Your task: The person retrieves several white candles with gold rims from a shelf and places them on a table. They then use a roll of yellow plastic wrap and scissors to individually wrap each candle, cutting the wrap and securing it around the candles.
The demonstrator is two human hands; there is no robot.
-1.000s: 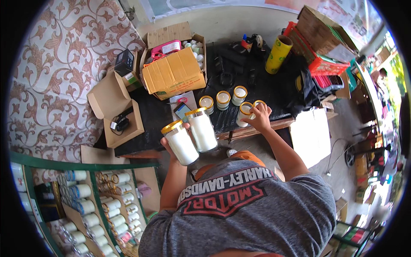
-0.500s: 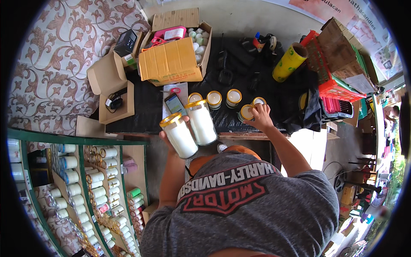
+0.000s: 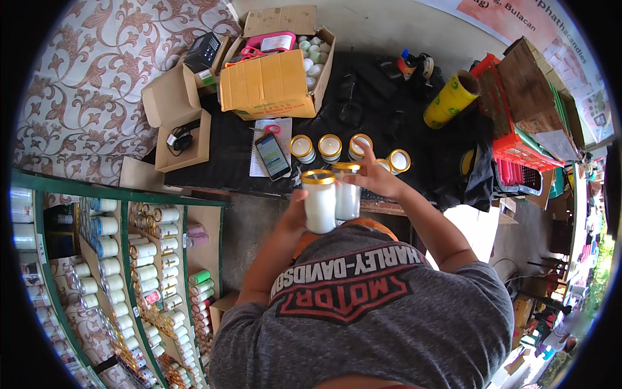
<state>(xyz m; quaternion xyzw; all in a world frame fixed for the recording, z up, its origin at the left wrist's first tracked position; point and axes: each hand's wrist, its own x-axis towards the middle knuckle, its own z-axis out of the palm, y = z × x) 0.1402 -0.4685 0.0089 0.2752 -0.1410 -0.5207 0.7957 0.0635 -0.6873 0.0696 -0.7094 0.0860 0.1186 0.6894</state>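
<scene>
In front of my chest, my left hand is closed around a tall white jar candle with a gold rim, held upright. A second tall jar candle stands close against it on the right, partly behind it. My right hand reaches in from the right, its fingers at that second jar's gold rim. Just beyond my hands, several short gold-rimmed jar candles stand on the black-covered table, among them a left one, a middle one and a right one. My right hand partly hides the others.
A phone lies on a notebook. Behind are a cardboard box of small candles and an open small box. A yellow roll and red crate stand right. Candle-filled shelves line the left.
My right hand has left the short candles on the right and come to the second tall jar's rim. Both tall jars have moved right and become more upright, uncovering the phone.
</scene>
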